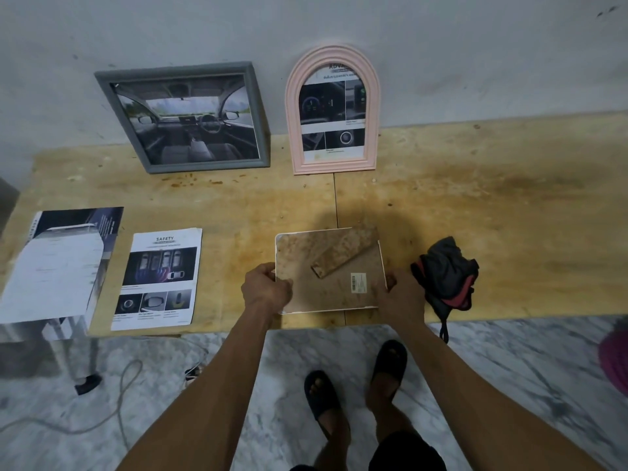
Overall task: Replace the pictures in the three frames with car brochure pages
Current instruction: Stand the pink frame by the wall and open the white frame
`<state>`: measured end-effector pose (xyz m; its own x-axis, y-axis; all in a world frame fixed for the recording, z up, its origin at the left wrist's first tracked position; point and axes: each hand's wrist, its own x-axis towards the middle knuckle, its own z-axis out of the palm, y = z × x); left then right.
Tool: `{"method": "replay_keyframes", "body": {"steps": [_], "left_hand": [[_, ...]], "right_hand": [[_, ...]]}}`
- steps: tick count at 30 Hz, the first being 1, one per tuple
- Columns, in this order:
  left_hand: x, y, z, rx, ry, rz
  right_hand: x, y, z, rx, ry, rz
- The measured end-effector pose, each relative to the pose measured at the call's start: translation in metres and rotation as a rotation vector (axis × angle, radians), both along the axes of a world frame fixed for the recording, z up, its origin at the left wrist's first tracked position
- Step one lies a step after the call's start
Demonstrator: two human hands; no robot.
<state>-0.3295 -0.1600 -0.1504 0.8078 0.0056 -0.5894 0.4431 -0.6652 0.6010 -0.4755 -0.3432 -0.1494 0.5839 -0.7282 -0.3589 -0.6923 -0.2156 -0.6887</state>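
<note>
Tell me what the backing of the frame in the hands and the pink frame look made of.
Backing: looks like brown pressed fibreboard, matte and blotchy, with a matching stand flap and a barcode sticker. Pink frame: likely moulded plastic or painted wood; smooth, even pastel colour with ridged arch profile. The picture cannot settle which.

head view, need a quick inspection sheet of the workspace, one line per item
surface: stained wooden table against a grey wall
job's things: grey frame and pink arched frame lean on the wall, each showing a car page; white frame lies face down near the front edge, stand flap up; safety page and brochure lie flat at left, the brochure overhanging the edge
clutter: dark and red cloth right of the white frame
grippers: left hand and right hand grip the white frame's two sides
cables: cord looped on the floor
surroundings: marble floor; feet in dark sandals
</note>
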Motion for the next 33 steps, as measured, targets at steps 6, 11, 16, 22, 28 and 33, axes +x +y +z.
{"method": "replay_keyframes", "body": {"steps": [6, 11, 16, 22, 28, 33], "left_hand": [[0.01, -0.013, 0.003, 0.115, -0.233, -0.273], [0.033, -0.027, 0.001, 0.302, -0.168, -0.536], [0.04, -0.042, 0.004, 0.315, -0.092, -0.464], [0.058, -0.053, 0.003, 0.182, 0.027, -0.244], [0.07, -0.051, -0.005, 0.154, 0.05, -0.212], [0.073, -0.051, -0.005, 0.154, 0.058, -0.18]], "right_hand": [[0.008, -0.001, -0.009, -0.057, 0.053, 0.088], [0.014, 0.006, -0.012, -0.081, 0.085, 0.155], [0.012, 0.009, -0.016, -0.086, 0.069, 0.133], [0.014, -0.006, -0.021, -0.096, 0.075, 0.084], [0.017, -0.006, -0.021, -0.095, 0.13, 0.051], [0.019, -0.005, -0.02, -0.078, 0.148, 0.043]]}}
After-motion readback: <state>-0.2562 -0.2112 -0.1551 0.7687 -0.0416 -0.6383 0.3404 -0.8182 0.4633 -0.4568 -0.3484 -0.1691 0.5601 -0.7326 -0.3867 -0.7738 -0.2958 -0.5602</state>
